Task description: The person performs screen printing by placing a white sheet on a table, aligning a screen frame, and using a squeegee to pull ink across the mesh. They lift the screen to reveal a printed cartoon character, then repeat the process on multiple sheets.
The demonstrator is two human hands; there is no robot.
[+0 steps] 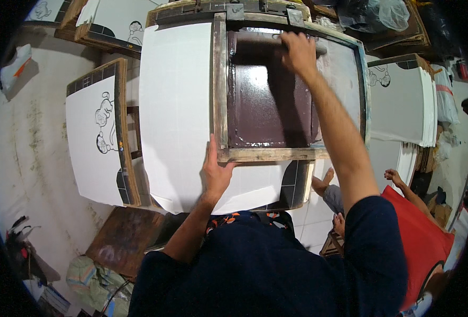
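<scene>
A wooden-framed printing screen (273, 154) lies over a large white sheet (175, 105) on a board. Dark purplish mesh (276, 116), wet and shiny in places, fills its left part. At the far end of the mesh, my right hand (300, 54) is closed around a squeegee (257, 47) lying crosswise. My left hand (216, 174) rests at the screen's near left corner, fingers stretched along the frame's side and thumb out along its near edge. Metal hinge clamps (235, 11) hold the frame's far edge.
Boards with printed cartoon sheets stand left (91, 132) and right (403, 103). More printed sheets (115, 21) lie at the far left. A person in a red top (419, 238) sits close on my right. Plastic bags (387, 16) lie at the far right.
</scene>
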